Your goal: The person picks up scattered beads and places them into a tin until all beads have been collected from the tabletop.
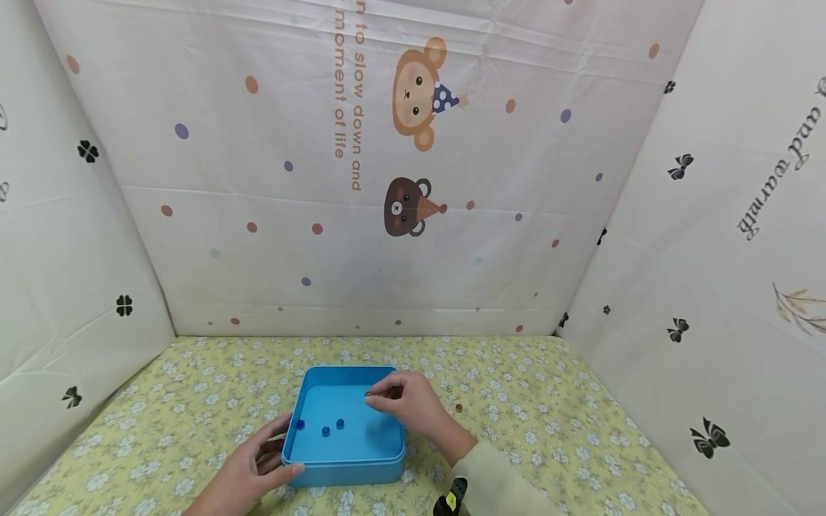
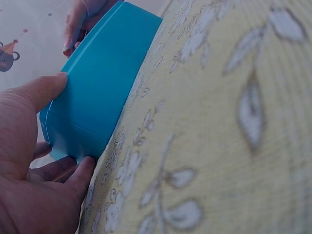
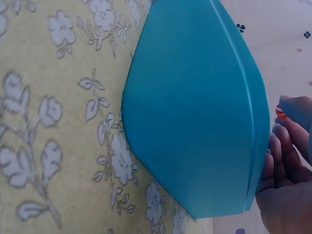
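A square blue box point(image 1: 345, 473) without a lid stands on the table. My left hand point(image 1: 248, 462) holds its front left corner, thumb on the front rim and fingers along the left side; the left wrist view shows the thumb point(image 2: 51, 87) against the wall. Over the right part of the box, my right hand point(image 1: 416, 405) pinches a small orange-red marble point(image 3: 281, 112) between thumb and fingertips. Three dark blue marbles lie on the box floor: one point(image 1: 300, 424) by the left wall, two point(image 1: 325, 431) point(image 1: 340, 424) close together nearer the middle.
Another small orange-brown marble point(image 1: 459, 407) lies on the flowered yellow tablecloth point(image 1: 529, 423), right of the box. White printed cloth walls point(image 1: 361, 287) enclose the table at the back and both sides. A dark strap with a yellow mark point(image 1: 452, 499) is on the right wrist.
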Tool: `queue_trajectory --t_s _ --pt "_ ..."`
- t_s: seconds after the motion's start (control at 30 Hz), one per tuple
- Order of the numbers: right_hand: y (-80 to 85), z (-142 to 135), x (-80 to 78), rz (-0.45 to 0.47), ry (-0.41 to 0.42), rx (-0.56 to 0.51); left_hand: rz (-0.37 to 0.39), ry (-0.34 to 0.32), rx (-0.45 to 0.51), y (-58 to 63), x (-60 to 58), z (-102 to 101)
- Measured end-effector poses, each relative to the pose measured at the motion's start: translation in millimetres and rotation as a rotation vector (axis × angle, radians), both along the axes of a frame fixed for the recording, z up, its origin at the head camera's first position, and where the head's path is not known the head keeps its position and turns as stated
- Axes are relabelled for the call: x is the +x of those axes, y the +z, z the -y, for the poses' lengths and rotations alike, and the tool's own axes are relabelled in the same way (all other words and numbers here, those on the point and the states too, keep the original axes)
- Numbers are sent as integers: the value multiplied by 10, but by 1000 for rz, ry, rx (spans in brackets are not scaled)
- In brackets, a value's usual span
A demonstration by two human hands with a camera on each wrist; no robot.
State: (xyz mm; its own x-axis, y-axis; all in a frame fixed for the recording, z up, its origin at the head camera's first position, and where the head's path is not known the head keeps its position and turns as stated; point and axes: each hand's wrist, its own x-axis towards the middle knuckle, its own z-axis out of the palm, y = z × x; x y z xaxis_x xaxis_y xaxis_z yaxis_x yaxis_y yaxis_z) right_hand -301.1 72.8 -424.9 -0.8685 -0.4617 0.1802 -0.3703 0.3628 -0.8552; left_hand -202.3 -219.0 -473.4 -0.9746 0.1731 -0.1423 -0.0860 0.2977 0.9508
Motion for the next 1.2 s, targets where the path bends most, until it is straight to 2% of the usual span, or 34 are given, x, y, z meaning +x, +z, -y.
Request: queue_trajectory --t_s 0.5,0.7,1.0,1.2 --pt "-18 206 -38 -119 -8 140 1 6 0 -18 -9 -7" --pt "14 284 -22 -113 -33 186 -1 6 -5 -16 -7 -7" --pt "65 385 -22 -99 -62 332 3 -5 11 -5 1 5" --pt "71 447 -50 -78 -74 374 5 -19 19 7 2 8"
